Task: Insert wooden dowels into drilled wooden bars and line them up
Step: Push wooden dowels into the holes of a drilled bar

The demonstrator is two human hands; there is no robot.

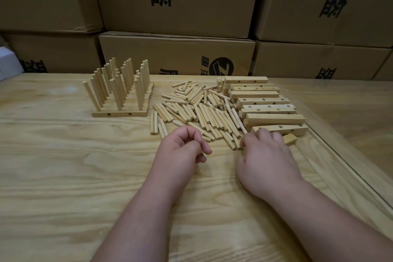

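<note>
item: loose pale wooden dowels (197, 112), short round sticks heaped mid-table on the light plywood table (63, 166); too many and too overlapped to count, several dozen by judgement. likely light, stiff, smooth enough to roll; best pinched near one end so the other end is free to enter a hole.

item: pale square-section wooden bars with drilled holes (268, 108), stacked just right of the dowel heap; roughly ten visible, exact count unclear. probably light and rigid; best held by the long faces, holes up.

item: finished bars with upright dowels (121, 93), lined side by side left of the heap; three dowels per bar, about eight or nine bars, rear ones hidden.

item: left hand (182, 149), hovering near the heap's near edge, fingers curled loosely, holding nothing seen.

item: right hand (265, 151), at the near end of the bar stack, fingers bent down over the nearest bar (285, 131) and touching loose dowels; whether it grips one cannot be told.

item: brown cardboard cartons with black print (176, 6), stacked behind the table, at least six in view.
</note>
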